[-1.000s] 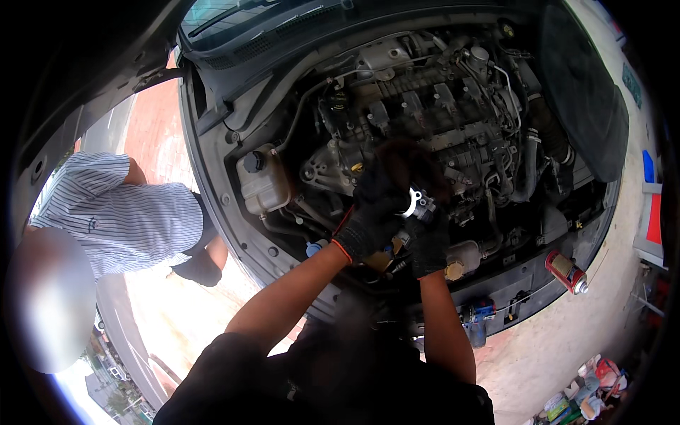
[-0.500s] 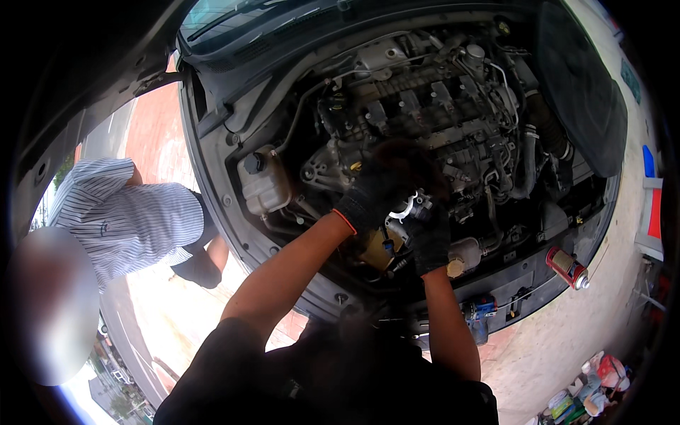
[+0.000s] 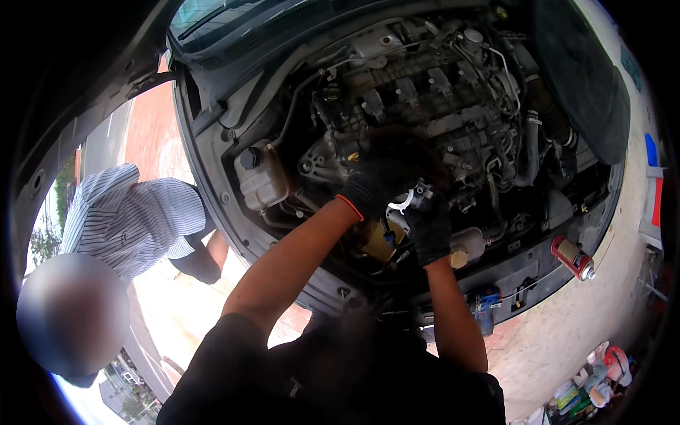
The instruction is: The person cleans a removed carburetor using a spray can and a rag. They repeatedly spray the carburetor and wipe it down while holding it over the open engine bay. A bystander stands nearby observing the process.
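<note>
Both my hands wear black gloves and meet over the front of an open engine bay. Between them is a metal part with a bright curved rim (image 3: 401, 204), which resembles a throttle body. My left hand (image 3: 370, 188), its glove cuff edged in orange, closes on the part's far left side. From the near right, my right hand (image 3: 429, 232) grips the same part. Dark gloves against dark surroundings hide most fingertips. Beneath the hands lie a yellowish flat piece (image 3: 379, 241) and a blue connector (image 3: 389, 239). The engine (image 3: 418, 95) stands just beyond them.
A translucent coolant tank (image 3: 261, 177) is at left and a yellow-capped reservoir (image 3: 460, 256) near my right wrist. A red spray can (image 3: 572, 258) and a blue power tool (image 3: 486, 301) rest at the front edge. A person in a striped shirt (image 3: 134, 219) stands at left.
The view has shifted slightly. My hands keep their hold on the metal part, which is turned a little. The person at left has their head further into view.
</note>
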`<control>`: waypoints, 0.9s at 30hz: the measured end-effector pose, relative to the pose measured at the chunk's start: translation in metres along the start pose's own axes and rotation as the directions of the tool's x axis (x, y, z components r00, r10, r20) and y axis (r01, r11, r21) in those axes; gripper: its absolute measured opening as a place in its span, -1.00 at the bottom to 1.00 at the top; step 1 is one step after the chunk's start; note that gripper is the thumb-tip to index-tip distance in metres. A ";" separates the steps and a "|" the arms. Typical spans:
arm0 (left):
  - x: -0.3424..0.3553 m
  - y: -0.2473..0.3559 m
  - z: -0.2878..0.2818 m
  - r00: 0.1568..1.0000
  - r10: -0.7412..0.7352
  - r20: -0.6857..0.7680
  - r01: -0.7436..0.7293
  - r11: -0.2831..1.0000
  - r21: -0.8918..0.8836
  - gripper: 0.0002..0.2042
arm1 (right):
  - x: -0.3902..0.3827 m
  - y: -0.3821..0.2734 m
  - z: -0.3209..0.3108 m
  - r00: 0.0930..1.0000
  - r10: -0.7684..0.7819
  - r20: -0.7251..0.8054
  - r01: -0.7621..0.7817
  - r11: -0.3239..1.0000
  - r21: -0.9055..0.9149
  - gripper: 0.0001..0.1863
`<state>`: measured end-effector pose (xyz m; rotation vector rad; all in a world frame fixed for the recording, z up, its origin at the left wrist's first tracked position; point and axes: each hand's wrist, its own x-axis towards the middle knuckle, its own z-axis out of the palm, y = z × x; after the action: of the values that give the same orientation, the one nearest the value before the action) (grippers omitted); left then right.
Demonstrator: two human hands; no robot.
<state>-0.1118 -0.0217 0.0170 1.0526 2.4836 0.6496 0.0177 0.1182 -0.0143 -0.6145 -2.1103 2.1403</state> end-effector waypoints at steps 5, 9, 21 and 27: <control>-0.005 -0.016 -0.026 0.993 -0.024 0.119 0.004 0.987 0.162 -0.73 | -0.004 -0.004 -0.004 0.995 0.099 -0.020 -0.087 0.938 0.337 -0.50; -0.020 -0.039 -0.008 0.908 -0.388 -0.159 0.143 0.641 -0.754 -0.70 | 0.000 -0.002 -0.007 0.987 0.133 0.089 -0.159 0.873 0.461 -0.57; -0.087 -0.034 0.012 0.522 -0.804 -0.285 0.368 0.513 -0.776 -0.60 | 0.026 0.001 0.019 1.000 -0.021 -0.014 0.017 0.972 -0.234 -0.35; -0.101 0.004 0.047 0.548 -0.801 -0.242 0.380 0.496 -0.781 -0.69 | 0.019 -0.034 0.041 0.996 -0.040 -0.083 -0.024 0.756 -0.654 -0.30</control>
<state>-0.0198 -0.0815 -0.0047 -0.4524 2.4487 1.5953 -0.0206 0.0873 0.0139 -0.7204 -2.7849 1.2676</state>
